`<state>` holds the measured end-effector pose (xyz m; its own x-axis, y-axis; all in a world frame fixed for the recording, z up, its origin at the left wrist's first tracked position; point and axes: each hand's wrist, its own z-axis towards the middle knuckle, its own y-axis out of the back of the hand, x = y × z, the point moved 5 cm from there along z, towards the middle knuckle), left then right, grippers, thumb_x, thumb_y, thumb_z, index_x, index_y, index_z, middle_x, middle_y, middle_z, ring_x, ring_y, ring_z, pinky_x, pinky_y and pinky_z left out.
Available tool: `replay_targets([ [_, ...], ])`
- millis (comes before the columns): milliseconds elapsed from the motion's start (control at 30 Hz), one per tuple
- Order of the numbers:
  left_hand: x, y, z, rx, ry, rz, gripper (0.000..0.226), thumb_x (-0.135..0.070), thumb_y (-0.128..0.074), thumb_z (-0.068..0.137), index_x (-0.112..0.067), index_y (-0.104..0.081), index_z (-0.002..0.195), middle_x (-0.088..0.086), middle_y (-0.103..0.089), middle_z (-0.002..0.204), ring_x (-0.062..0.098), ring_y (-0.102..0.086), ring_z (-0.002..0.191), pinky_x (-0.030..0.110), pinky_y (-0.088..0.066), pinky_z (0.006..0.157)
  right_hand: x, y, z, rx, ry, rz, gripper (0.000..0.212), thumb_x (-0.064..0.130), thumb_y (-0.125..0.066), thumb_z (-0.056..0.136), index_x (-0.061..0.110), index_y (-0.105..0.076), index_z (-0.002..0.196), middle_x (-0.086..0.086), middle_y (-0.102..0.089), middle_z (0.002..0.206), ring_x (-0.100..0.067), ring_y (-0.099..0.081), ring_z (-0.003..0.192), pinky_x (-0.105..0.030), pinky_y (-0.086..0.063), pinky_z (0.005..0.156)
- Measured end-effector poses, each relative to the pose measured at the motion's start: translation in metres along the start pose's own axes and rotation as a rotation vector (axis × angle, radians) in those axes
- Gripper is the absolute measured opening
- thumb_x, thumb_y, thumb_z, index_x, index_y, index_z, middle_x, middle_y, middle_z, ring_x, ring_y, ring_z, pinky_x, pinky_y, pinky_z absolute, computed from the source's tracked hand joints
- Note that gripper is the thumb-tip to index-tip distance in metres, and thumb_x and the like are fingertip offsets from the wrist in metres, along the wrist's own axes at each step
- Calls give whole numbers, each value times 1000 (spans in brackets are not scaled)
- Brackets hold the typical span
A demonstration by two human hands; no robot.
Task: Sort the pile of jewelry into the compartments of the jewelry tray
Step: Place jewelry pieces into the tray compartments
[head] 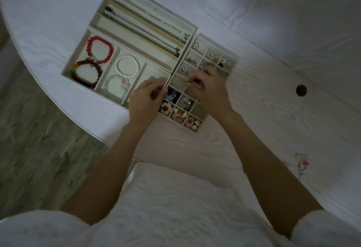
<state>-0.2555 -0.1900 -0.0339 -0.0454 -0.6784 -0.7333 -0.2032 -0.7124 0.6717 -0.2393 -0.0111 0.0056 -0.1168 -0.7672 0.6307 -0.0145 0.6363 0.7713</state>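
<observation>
The left hand curls over the jewelry tray edge, grip unclear; the right hand pinches something tiny above its small compartments; the tray lies on a white woodgrain table; loose jewelry waits well right; grey plank floor left.

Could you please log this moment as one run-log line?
stage: sorting, nearly done | left hand: fingers on tray divider | right hand: pinching something small over grid cells, unclear | bracelets: in compartments | loose jewelry: on table
</observation>
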Motion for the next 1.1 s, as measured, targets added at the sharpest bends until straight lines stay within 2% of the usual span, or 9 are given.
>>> replay_targets([
  [100,1,0,0,14,-6,-18,23,-27,-63,89,-21,-70,110,1,-66,95,9,-57,74,22,-43,66,11,-20,10,-49,82,-217,8,15,-67,81,8,-66,77,-12,-52,98,-26,-49,90,-33,-46,71],
  [233,2,0,1,26,-20,-44,25,-30,-60,89,-23,-70,111,0,-66,97,13,-60,74,28,-50,66,22,-34,17,-99,141,-392,17,24,-66,83,14,-69,70,-7,-51,89,-25,-46,86,-33,-41,68],
  [367,3,1,1,26,-18,-44,26,-29,-60,89,-23,-70,111,-1,-66,96,12,-60,74,27,-50,65,25,-37,20,-130,133,-415,14,17,-68,79,11,-71,68,-7,-51,83,-25,-46,81,-29,-36,66],
  [467,3,1,1,21,-29,-49,24,-26,-63,89,-20,-70,111,0,-66,96,9,-57,72,25,-48,64,27,-32,18,-154,140,-361,8,14,-69,79,8,-70,74,-9,-54,82,-25,-49,80,-30,-41,65],
  [567,1,2,1,14,-34,-44,23,-25,-63,90,-18,-71,110,0,-66,94,6,-55,71,19,-43,63,15,-18,7,-209,64,-293,7,13,-68,81,7,-71,82,-9,-58,85,-24,-52,82,-25,-40,66],
  [700,0,2,1,20,-28,-44,22,-26,-62,90,-20,-71,110,-1,-65,94,7,-56,73,20,-43,64,-3,-10,-7,-197,-7,-266,5,13,-69,80,9,-71,83,-9,-58,87,-24,-53,83,-27,-38,67],
  [800,0,1,1,40,-29,-33,23,-29,-61,90,-21,-70,110,-1,-65,96,7,-55,73,22,-44,65,5,-17,-1,-154,65,-309,7,16,-69,81,9,-70,83,-7,-57,82,-23,-51,79,-23,-32,70],
  [900,0,2,2,47,-38,-20,26,-31,-59,90,-21,-70,111,0,-65,96,8,-56,74,24,-45,64,13,-26,11,-117,106,-389,7,17,-71,78,10,-71,80,-6,-59,80,-24,-54,79,-30,-41,68],
  [1100,0,2,3,43,-52,-8,24,-27,-61,90,-21,-70,112,0,-65,94,10,-57,73,23,-45,64,16,-38,23,-88,151,-558,11,13,-82,64,14,-72,68,-3,-63,73,-22,-59,72,-30,-46,69],
])
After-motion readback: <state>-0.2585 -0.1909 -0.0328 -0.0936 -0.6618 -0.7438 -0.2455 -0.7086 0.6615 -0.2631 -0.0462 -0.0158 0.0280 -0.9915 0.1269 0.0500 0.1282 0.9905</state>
